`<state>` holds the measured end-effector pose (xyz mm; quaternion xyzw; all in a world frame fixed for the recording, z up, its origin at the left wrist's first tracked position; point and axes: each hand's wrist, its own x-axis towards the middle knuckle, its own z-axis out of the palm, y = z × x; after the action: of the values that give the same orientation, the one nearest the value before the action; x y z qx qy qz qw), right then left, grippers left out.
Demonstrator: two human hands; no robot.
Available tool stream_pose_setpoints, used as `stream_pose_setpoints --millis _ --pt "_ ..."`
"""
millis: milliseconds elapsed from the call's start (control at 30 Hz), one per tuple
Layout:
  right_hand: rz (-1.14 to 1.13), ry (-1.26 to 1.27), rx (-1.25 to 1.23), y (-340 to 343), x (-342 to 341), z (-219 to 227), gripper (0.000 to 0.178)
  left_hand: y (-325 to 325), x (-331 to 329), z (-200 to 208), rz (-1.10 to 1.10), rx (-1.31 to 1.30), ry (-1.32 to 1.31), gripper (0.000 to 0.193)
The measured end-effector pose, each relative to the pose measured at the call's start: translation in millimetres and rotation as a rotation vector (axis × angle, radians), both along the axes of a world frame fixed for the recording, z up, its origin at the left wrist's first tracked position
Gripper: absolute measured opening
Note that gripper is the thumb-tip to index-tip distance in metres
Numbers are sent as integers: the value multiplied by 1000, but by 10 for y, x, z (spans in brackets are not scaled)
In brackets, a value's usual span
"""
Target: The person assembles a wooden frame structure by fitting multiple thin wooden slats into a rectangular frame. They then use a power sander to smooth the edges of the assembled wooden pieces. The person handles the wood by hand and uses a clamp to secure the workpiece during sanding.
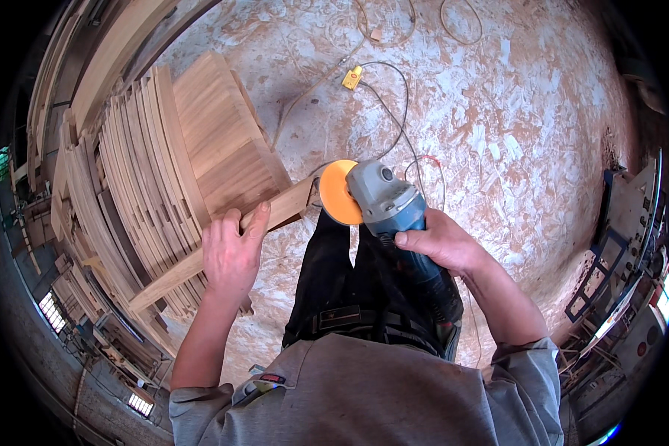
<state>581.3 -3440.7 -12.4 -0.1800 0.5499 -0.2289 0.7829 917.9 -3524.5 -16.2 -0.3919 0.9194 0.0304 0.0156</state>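
Observation:
My right hand (442, 241) is wrapped round the body of a blue and grey angle grinder (394, 202). A flat orange disc (337, 195) is fitted to its head, close to the far end of a long wooden strip (286, 206). Whether disc and wood touch, I cannot tell. My left hand (232, 249) grips this strip near its middle, thumb along the top and fingers bent over it. The strip slants across a stack of wooden pieces (152, 156), beside a broad wooden panel (219, 137).
More long timbers (119, 56) lie at the far left. On the dusty, paint-marked floor (528, 111) a dark cable (405, 104) runs from a yellow connector (352, 78), and other cords loop beyond it. Metal machinery (617, 245) stands along the right side.

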Motion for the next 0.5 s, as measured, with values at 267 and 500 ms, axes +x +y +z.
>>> stream_pose_setpoints --millis 267,500 --pt "-52 -98 113 -16 -1 -11 62 19 18 -22 -15 -41 -17 53" --pt "-88 -5 114 18 -103 -24 57 -204 -36 220 92 268 45 50"
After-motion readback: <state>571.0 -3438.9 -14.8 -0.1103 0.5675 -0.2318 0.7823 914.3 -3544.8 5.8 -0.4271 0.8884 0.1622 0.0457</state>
